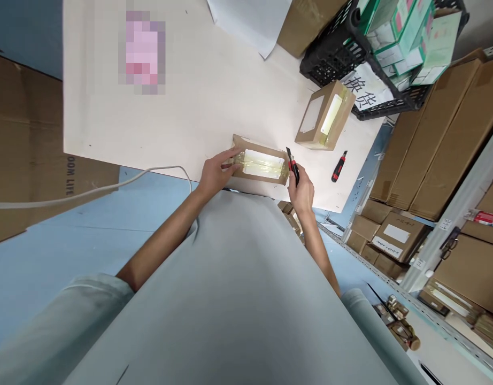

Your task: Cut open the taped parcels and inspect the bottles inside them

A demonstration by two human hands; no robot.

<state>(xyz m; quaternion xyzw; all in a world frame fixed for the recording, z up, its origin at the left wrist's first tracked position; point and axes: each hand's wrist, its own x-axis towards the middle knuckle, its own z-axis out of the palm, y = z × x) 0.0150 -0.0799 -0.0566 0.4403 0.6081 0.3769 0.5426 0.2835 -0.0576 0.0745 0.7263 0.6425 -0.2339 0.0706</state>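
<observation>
Shelving (426, 246) with large cardboard cartons (434, 133) flanks the right side of the workspace, above a light blue floor (150, 203). Near the front edge of the white table (198, 107), directly before the person, lies an oblong cardboard box (262, 163), with a white label on its upper face and clear, yellowish tape across it. The left hand (215, 174) grasps the left end of this box, fingers and thumb set at its edge. The right hand (301, 191) is closed around a red-and-black utility knife (293, 167), positioned at the right end of the box with its tip directed away from the body; contact between blade and tape cannot be confirmed. Status, as judged from visible faces: the box is positioned and the knife is in hand; no raised flap or clear cut shows, so the work appears to be at an early stage, with the sealing tape yet to be parted. A second taped box (324, 115) stands closed farther right, between a spare utility knife (339, 167) and a black plastic crate (330, 59) of green-and-white packages (407, 40).
</observation>
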